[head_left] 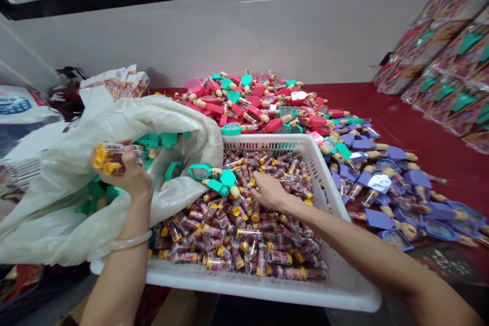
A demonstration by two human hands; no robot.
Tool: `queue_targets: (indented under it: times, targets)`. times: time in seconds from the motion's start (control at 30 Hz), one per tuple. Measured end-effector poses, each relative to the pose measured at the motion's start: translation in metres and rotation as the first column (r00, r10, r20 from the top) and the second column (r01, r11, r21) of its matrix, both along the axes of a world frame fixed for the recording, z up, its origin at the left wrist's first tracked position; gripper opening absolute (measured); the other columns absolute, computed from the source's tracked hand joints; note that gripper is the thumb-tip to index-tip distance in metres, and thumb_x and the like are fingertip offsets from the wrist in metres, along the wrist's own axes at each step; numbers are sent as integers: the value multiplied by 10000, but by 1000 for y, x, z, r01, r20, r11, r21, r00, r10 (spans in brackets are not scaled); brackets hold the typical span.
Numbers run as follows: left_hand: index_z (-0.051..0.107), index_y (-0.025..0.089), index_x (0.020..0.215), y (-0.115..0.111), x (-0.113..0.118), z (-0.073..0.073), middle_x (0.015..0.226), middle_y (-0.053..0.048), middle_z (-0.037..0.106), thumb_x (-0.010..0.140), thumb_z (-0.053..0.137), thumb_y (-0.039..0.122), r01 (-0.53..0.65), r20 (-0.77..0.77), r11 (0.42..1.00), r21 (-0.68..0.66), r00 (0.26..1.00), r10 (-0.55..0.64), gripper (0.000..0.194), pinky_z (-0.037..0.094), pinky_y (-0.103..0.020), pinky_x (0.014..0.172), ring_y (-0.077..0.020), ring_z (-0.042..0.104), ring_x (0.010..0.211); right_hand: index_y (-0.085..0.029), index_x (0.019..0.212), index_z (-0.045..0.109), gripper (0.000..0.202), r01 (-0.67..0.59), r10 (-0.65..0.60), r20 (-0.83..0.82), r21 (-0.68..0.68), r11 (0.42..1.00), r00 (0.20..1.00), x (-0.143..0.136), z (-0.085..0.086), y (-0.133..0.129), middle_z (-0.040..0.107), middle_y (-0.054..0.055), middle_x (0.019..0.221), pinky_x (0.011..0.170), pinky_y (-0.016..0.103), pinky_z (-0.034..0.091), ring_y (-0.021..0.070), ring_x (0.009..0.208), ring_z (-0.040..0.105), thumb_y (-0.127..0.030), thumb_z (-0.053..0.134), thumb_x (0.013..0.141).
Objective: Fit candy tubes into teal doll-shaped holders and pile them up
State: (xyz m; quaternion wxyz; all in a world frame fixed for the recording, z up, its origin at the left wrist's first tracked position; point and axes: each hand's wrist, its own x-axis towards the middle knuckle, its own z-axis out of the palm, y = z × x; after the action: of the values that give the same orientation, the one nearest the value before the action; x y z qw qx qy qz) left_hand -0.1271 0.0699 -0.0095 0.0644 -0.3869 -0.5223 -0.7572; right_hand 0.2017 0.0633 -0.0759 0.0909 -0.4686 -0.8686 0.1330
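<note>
The landmark is the white perforated plastic basket (267,291), filled with a loose heap of small clear plastic tubes with yellow caps (250,233); dark contents show through their walls. The tubes lie at mixed angles, caps facing various ways.

The right hand (269,192) is over the middle of the basket, palm down, its fingertips in among the heap. Tubes lie directly beneath and around the fingers, and one yellow cap sits right at the tips of the thumb and forefinger. The fingers are bent and near each other; whether they pinch that tube cannot be determined.

The left hand (128,170) is raised to the left of the basket. Its fingers are curled around a small bundle of the same tubes, yellow caps pointing left, with the thumb over the bundle. The exact count is unclear. A pale bangle (132,241) encircles the left forearm.

A translucent whitish plastic bag (179,112) overlaps the basket's left side, its mouth open and green plastic pieces visible inside. At its edge, a few green paddle-shaped pieces with beige knobs (199,171) overlie the basket's contents. Behind the basket is a pile of mostly red pieces (273,125); to its right are purple pieces (378,218).
</note>
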Motion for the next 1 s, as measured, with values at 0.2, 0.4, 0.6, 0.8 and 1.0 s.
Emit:
queue_targets:
  times: [0.2, 0.4, 0.6, 0.8, 1.0]
  targets:
    - [505, 206, 1068, 0, 68, -39, 959, -38, 697, 721, 729, 336, 368, -179, 905, -213, 896, -406, 434, 544, -354, 804, -188, 682, 858, -179, 972, 537, 128, 13, -13, 46, -11, 1000, 999, 3, 7, -1, 685, 43, 938, 638, 234, 300, 159, 810, 599, -246, 490, 874]
    - [467, 212, 1111, 0, 85, -43, 1015, -62, 677, 746, 721, 320, 374, -187, 910, -181, 895, -405, 457, 528, -323, 849, -172, 673, 894, -125, 968, 542, 197, 113, -113, 59, 1, 994, 992, 22, 9, 25, 678, 131, 854, 578, 254, 262, 185, 709, 587, -263, 424, 890]
    - [457, 194, 1057, 9, -1, -14, 952, -28, 630, 803, 659, 280, -133, 324, 976, 170, 943, 73, 336, 514, -273, 796, -137, 643, 835, -201, 854, 491, 123, 96, -93, 59, -40, 995, 994, 24, -5, 35, 617, 53, 717, 550, 256, 266, 187, 633, 537, -311, 437, 864]
    - [436, 195, 1072, 5, -38, -8, 998, -18, 597, 824, 626, 182, -325, 465, 926, 192, 861, 206, 312, 500, -240, 857, -118, 640, 922, -225, 814, 444, 100, 71, -67, 62, -59, 996, 996, 23, -7, 29, 585, 32, 678, 545, 251, 269, 187, 607, 532, -318, 438, 849]
    - [386, 199, 1123, 7, -37, -6, 1033, -41, 615, 842, 610, 185, -292, 469, 922, 254, 871, 147, 360, 511, -263, 872, -137, 658, 957, -213, 834, 476, 105, 63, -58, 95, -55, 996, 994, 22, -6, 29, 601, 47, 697, 551, 260, 242, 195, 635, 543, -307, 437, 857]
